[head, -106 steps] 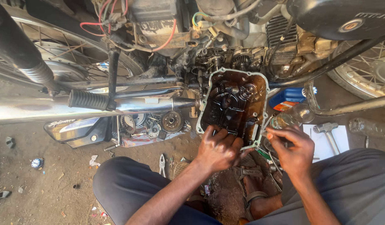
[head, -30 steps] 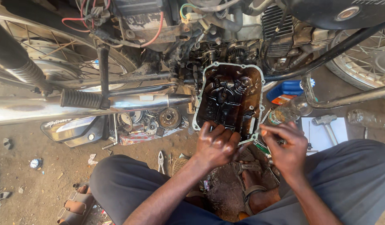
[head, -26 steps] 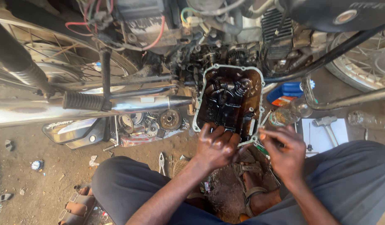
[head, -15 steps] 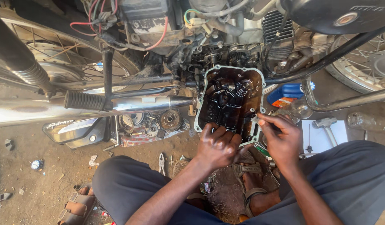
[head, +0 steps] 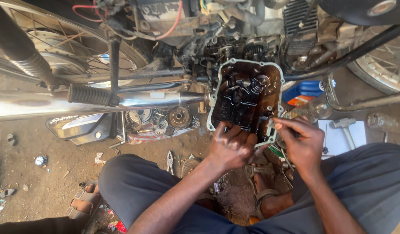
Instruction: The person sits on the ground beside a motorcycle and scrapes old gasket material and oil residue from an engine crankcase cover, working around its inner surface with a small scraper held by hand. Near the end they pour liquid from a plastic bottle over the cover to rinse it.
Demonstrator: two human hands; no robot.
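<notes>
dusty ground (head: 48, 186) fills the lower left of the frame, littered with small scraps, and a motorcycle (head: 165, 52) stands across the top, its exhaust pipe (head: 78, 102) running along the left middle and a spoked wheel (head: 382, 65) at the upper right. a person sits low before it, dark trousers at the bottom edge.

at centre hangs the engine cover (head: 247, 99), an oily dark casing with a pale gasket edge, held tilted so its inside faces the camera. the left hand (head: 229, 145) clasps its lower edge, fingers curled up over the rim and into the oily inside. the right hand (head: 297, 141) is at the cover's lower right corner, fingertips pinched together on something thin; what it grasps is too small to tell, possibly a slim tool or a piece of gasket.

compared with half a second ago, the right hand has slid a little lower along the right rim, and a few seconds ago it was held clear of the cover, below and to the right. so the work has gone from steadying the cover to picking at its edge, likely the gasket face, judging from the pinch.

left of the cover, loose gears (head: 161, 121) lie on a side panel (head: 83, 128). pliers (head: 170, 161) lie by the left knee. at right, a blue can (head: 308, 89) and a hammer (head: 345, 128) on white paper (head: 338, 141).
</notes>
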